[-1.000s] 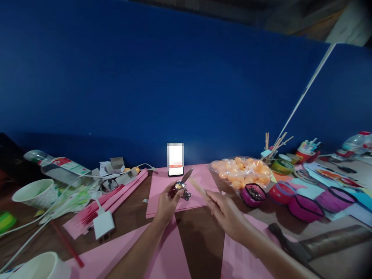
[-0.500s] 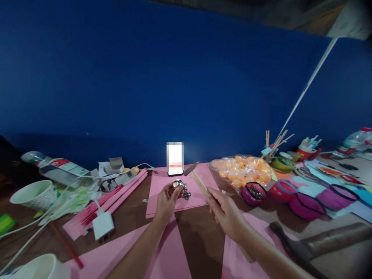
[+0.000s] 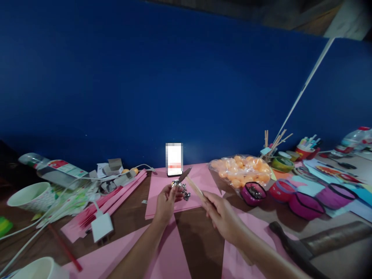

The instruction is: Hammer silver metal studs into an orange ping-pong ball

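Note:
My left hand (image 3: 165, 200) is closed on a small foil-wrapped ball (image 3: 178, 187) with crumpled silver foil hanging from it. It is held just above a pink paper sheet (image 3: 158, 193). My right hand (image 3: 220, 214) grips a small knife with a pale wooden handle (image 3: 194, 186). The dark blade (image 3: 185, 174) points up and left, and its tip is right by the foil ball. A phone (image 3: 174, 159) stands upright behind both hands, against the blue wall.
A clear bag of orange balls (image 3: 241, 173) lies to the right, with pink and red bowls (image 3: 305, 206) beyond it. A dark hammer (image 3: 293, 248) lies at the lower right. On the left are paper cups (image 3: 27, 196), a bottle (image 3: 55, 167), cables and a white charger (image 3: 101, 228).
The knife blade swung away to the right of the foil ball, then came back against it. Both hands stayed over the pink sheet, keeping their grips.

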`<state>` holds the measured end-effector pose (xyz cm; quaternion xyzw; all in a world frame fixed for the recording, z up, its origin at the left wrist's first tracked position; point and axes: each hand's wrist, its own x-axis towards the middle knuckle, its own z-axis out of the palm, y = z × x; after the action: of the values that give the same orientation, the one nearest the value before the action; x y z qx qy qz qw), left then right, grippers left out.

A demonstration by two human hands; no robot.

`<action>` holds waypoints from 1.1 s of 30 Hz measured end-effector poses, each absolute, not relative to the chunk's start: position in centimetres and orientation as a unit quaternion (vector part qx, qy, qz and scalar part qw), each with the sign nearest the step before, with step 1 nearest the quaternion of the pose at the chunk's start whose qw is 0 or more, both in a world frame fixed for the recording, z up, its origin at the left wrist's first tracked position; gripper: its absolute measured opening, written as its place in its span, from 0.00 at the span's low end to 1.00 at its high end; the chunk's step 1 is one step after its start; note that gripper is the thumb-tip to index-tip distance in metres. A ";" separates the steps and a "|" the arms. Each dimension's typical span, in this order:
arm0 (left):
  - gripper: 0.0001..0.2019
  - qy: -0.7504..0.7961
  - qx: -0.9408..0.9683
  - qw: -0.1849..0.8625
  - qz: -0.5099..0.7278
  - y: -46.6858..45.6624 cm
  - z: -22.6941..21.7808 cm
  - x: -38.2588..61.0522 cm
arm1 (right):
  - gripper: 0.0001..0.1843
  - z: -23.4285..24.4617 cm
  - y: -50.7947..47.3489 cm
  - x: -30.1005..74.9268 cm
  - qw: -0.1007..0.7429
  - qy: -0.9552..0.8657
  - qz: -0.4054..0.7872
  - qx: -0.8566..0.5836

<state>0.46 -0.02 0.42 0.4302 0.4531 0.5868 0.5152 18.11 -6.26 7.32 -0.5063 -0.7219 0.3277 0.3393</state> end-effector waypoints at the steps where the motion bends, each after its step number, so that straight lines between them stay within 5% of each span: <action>1: 0.18 0.450 0.434 0.516 0.586 0.0 0.4 0.5 | 0.12 7.4 -6.2 18.1 0.343 -0.719 0.325 -0.509; 17: 0.22 0.395 0.473 0.483 0.622 0.4 -0.2 0.7 | 0.15 7.5 -5.7 19.5 0.310 -0.702 0.394 -0.505; 33: 0.24 0.442 0.507 0.448 0.589 -0.1 -0.3 1.0 | 0.11 8.6 -6.3 19.5 0.304 -0.754 0.296 -0.501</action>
<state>0.96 -0.11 -0.27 0.5071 0.4420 0.5888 0.4481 19.51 -6.29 8.57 -0.5013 -0.7544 0.2958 0.3035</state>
